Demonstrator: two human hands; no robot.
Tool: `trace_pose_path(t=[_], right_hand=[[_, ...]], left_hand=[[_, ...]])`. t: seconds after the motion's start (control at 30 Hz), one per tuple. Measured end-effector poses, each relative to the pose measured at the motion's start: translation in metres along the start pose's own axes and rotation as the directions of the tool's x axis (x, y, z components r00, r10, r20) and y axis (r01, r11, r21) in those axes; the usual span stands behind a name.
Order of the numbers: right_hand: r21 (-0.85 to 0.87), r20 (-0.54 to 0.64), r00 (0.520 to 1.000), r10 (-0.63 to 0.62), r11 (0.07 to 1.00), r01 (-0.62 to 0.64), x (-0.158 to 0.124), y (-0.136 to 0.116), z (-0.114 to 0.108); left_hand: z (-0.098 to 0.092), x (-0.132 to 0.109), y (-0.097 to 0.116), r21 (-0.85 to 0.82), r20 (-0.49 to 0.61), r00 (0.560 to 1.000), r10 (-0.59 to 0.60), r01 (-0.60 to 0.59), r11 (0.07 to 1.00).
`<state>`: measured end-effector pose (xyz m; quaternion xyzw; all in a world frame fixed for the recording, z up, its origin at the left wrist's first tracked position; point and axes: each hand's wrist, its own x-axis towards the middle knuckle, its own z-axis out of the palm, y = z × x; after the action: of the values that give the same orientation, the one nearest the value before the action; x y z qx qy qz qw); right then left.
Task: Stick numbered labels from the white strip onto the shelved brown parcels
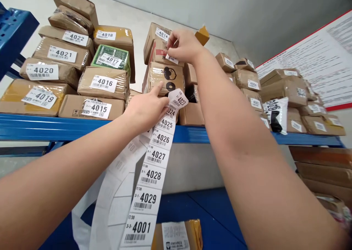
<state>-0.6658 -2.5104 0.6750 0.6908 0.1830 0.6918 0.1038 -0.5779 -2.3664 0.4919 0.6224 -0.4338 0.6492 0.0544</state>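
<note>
My left hand (147,108) grips the upper end of a long strip of numbered barcode labels (154,154), its index finger stretched against a cardboard box (176,77) with a black cartoon print. The strip hangs down and loops back behind itself; its top label, 4023, curls away from the backing. Just above, my right hand (183,46) is pinched at a small white sticker label (172,59) on the front of a box with a red band (159,51). My fingers partly cover that label, so its number is hidden. A box labelled 4014 (162,34) tops this stack.
Labelled parcels (62,54) are stacked at left on the blue shelf beam (55,127), and further parcels (286,90) stand at right. A printed notice board (316,55) with a red edge is on the wall. Below lies a parcel (192,233) on a blue surface.
</note>
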Motion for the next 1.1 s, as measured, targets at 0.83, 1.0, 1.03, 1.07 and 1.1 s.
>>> trace_pose_path(t=[0.83, 1.0, 1.03, 1.07, 1.1], right_hand=[[-0.180, -0.189, 0.944, -0.270, 0.955, 0.237, -0.029, 0.016, 0.007], [-0.285, -0.175, 0.928, -0.328, 0.919, 0.271, -0.034, 0.021, 0.007], [-0.302, -0.161, 0.929, -0.333, 0.913, 0.275, -0.035, 0.020, 0.006], [-0.292, -0.141, 0.933, -0.332, 0.914, 0.281, -0.037, 0.019, 0.005], [-0.226, -0.129, 0.948, -0.291, 0.939, 0.257, -0.038, 0.018, 0.003]], left_hand=[[-0.028, 0.105, -0.026, 0.222, 0.047, 0.996, 0.075, -0.083, 0.972], [-0.027, 0.104, -0.022, 0.178, 0.038, 0.998, 0.053, -0.059, 0.982], [-0.027, 0.104, -0.022, 0.166, 0.037, 0.998, 0.045, -0.050, 0.985], [-0.026, 0.104, -0.021, 0.160, 0.034, 0.999, 0.038, -0.043, 0.986], [-0.026, 0.104, -0.021, 0.159, 0.033, 0.999, 0.032, -0.037, 0.987]])
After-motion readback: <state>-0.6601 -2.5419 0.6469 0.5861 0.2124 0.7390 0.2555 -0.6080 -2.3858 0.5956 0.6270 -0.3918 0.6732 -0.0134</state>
